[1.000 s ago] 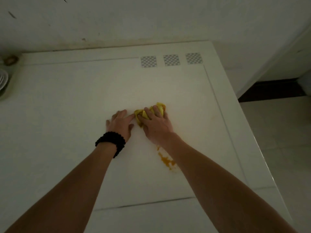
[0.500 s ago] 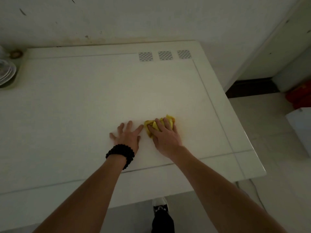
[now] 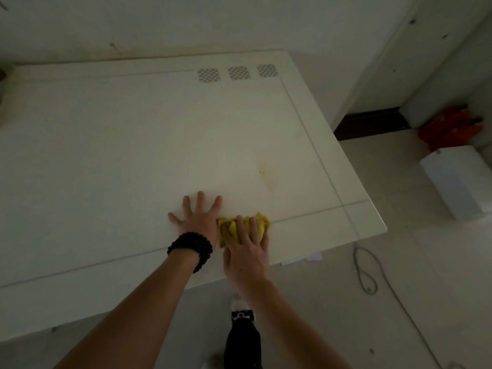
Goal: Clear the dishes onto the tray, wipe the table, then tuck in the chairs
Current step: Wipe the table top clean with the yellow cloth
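Observation:
A white table [image 3: 133, 155] fills most of the view. My right hand [image 3: 246, 250] presses a crumpled yellow cloth [image 3: 262, 222] flat against the table near its front edge. My left hand [image 3: 198, 218] lies palm down with fingers spread, touching the tabletop just left of the cloth; a black bead bracelet sits on that wrist. A faint yellowish smear [image 3: 266, 174] shows on the table beyond the cloth.
The table's right corner [image 3: 378, 222] is close by on the right. On the floor to the right lie a grey cable [image 3: 364, 272], a white box [image 3: 458, 179] and a red object [image 3: 450, 127]. My foot [image 3: 241, 312] stands below the table edge.
Both hands have slid toward me across the table with the cloth. The orange spill seen a second ago is gone from view, leaving a faint smear.

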Available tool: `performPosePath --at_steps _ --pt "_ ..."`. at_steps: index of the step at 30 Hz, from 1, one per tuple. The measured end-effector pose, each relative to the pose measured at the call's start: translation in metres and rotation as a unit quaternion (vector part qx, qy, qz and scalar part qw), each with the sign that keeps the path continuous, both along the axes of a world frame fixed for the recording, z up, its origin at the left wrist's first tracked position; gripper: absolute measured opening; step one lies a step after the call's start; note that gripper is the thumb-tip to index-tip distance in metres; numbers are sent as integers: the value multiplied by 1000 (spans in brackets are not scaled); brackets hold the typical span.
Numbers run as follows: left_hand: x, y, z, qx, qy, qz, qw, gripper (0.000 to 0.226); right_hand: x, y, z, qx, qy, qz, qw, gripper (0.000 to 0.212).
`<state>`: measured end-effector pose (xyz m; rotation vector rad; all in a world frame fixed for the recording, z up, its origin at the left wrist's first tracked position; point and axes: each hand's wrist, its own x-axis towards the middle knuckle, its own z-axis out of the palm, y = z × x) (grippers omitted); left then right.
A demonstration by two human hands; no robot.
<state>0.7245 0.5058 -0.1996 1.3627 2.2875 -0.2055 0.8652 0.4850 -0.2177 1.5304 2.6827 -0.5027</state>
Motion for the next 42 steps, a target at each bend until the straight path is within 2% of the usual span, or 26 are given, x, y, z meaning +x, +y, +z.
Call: performPosePath --at_steps 3,6,14,21,26,29,33,38,42 --pt "14 -8 -3 -4 12 -17 1000 64 21 -3 -3 21 32 53 998 54" --pt "18 -16 -2 4 13 -22 1000 60 40 -5 -5 29 50 71 996 50" --pt "44 -51 -10 78 5 -37 996 51 72 -10 -6 43 68 35 996 46" --pt "69 -56 -14 71 -6 39 997 56 92 -18 -5 42 33 -67 996 50" --pt "77 -50 -14 72 3 18 997 56 91 0 -1 -14 22 -109 994 51" --pt "73 -42 -14 68 14 -5 998 57 94 18 -1 -17 18 -95 995 51" --pt "67 -18 -11 56 17 -16 998 60 97 43 -1 7 7 -32 999 62" --pt "50 16 -16 38 24 -31 999 64 89 76 -3 35 26 26 999 54" --pt "41 39 -15 45 26 -24 998 60 68 107 -5 1 10 56 998 54"
